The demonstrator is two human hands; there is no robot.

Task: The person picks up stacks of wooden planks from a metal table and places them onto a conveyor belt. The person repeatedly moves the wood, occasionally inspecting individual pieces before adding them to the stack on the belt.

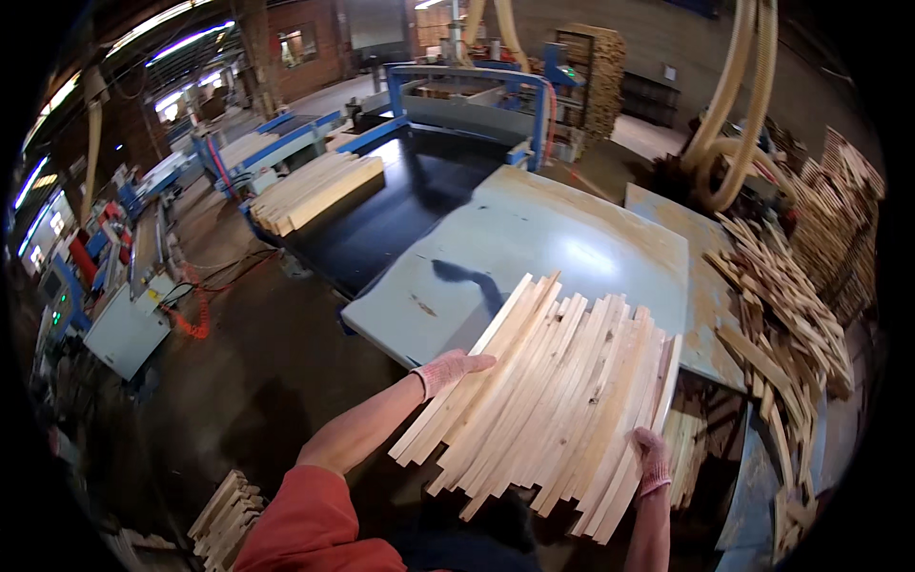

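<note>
Nearest the camera, a person in an orange sleeve (310, 520) carries a fanned bundle of pale wooden slats (548, 391) between two gloved hands. The left hand (450, 370), in a pink knit glove, lies flat against the bundle's left edge, its fingers (477, 362) pressed together and stretched along the outermost slat. The right hand (653, 459), gloved the same way, supports the bundle's lower right edge, its fingers curled around the ends of the slats there. The slats lie side by side and overlapping, tilted up and to the right, their far ends reaching over the near edge of a pale grey-blue desk (534, 238), whose scuffed top shows a dark shadow. Down at the lower left, on the dark floor (248, 381), sits a small stack of short boards (224, 520). To the right of the desk a loose heap of scrap wood strips (782, 296) spills downward. Beyond the desk a black conveyor bed (391, 214) carries a neat pile of light planks (315, 191) and leads to a blue-framed machine (472, 95). Thick beige extraction hoses (739, 105) hang at the upper right, and further machines (114, 286) stand along the left side of the workshop.
</note>
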